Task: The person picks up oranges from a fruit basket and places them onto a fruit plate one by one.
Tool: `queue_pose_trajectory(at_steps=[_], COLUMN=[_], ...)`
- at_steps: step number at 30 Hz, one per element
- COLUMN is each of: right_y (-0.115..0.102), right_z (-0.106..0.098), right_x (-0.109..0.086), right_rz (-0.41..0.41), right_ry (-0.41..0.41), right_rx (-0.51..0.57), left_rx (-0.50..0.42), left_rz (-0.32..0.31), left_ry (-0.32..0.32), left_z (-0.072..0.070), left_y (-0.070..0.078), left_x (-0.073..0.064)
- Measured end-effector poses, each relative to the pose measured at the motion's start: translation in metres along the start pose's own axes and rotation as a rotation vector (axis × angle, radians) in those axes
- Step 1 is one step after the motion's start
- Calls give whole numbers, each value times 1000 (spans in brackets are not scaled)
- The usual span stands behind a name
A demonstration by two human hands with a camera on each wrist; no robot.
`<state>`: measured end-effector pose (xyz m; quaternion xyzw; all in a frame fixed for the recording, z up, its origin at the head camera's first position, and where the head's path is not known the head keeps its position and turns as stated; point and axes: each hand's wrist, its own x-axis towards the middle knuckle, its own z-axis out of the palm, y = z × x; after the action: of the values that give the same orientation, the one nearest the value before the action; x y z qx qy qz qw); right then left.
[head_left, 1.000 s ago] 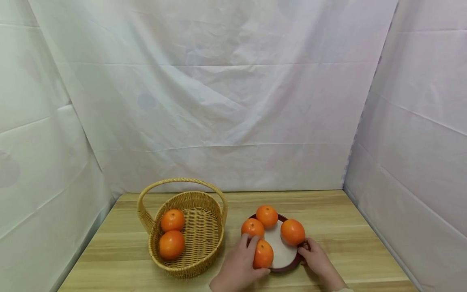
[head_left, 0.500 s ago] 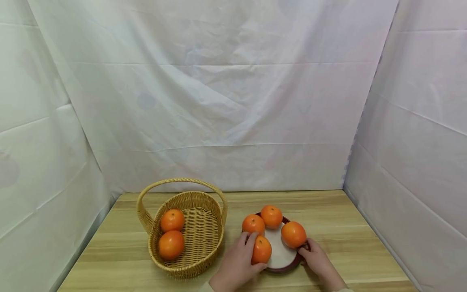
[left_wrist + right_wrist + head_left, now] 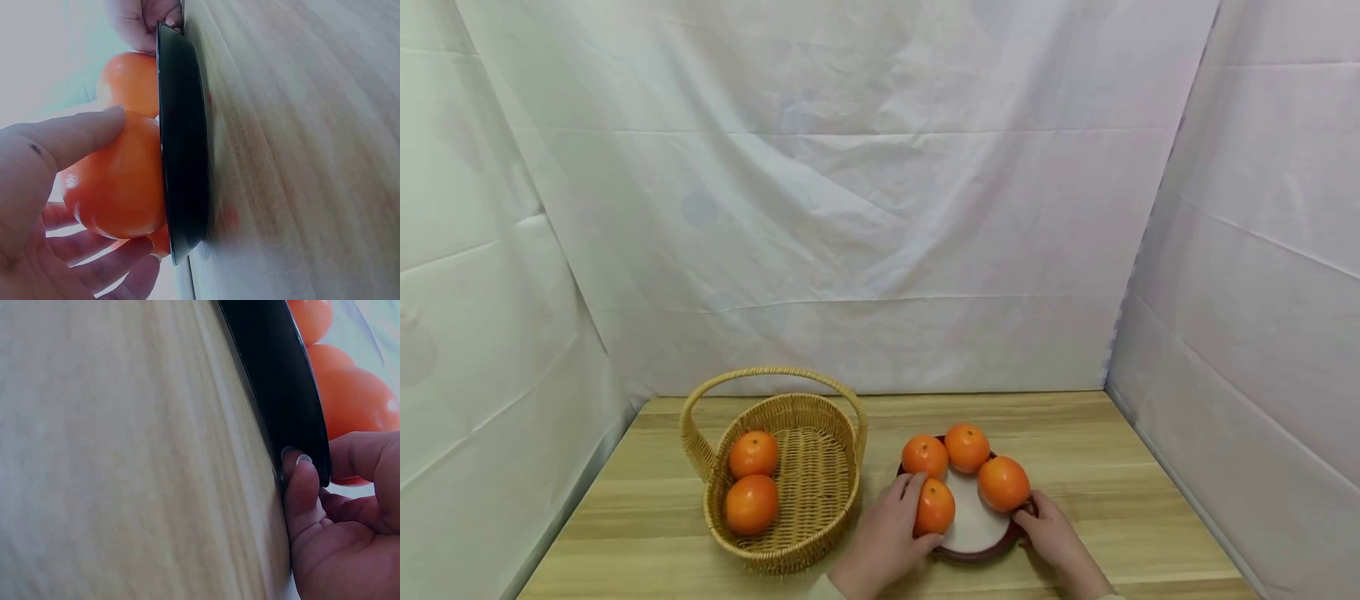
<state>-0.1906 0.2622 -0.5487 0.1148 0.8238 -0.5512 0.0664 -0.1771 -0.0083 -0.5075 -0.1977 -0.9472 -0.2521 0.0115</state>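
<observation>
A round plate [image 3: 973, 525] with a white inside and dark rim lies on the table with several oranges on it. My left hand [image 3: 887, 529] holds the near-left orange [image 3: 936, 507], thumb on the near side and fingers round the far side; the left wrist view shows this orange [image 3: 119, 181] against the rim. My right hand [image 3: 1056, 537] pinches the plate's right edge; in the right wrist view its thumb and fingers grip the dark rim [image 3: 275, 381]. One orange [image 3: 1003, 483] sits near that hand, and two more, a far-left orange [image 3: 925, 457] and a back orange [image 3: 967, 448], sit along the far rim.
Left of the plate stands a wicker basket [image 3: 816, 546] with a tall arched handle [image 3: 775, 371]. Two oranges [image 3: 752, 504] lie in its left side. White cloth [image 3: 880, 208] hangs behind and on both sides of the wooden table [image 3: 1120, 467].
My left hand has moved slightly up and left with its orange. The two far oranges have shifted right along the rim, the far-left one also away from me. My right hand stays on the rim.
</observation>
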Motion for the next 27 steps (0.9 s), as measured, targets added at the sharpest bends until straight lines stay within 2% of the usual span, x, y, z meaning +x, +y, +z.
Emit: queue_pose_trajectory(at_steps=[10, 20, 27], right_y=[-3, -3, -1], right_z=[-1, 0, 0], right_x=[1, -2, 0], right_rz=[10, -20, -7], right_ry=[-20, -9, -16], right_rx=[3, 6, -4], left_rx=[29, 48, 63], left_rz=[3, 5, 11], left_ry=[15, 13, 26], left_z=[3, -1, -5], left_y=[-4, -3, -5], left_x=[3, -1, -2])
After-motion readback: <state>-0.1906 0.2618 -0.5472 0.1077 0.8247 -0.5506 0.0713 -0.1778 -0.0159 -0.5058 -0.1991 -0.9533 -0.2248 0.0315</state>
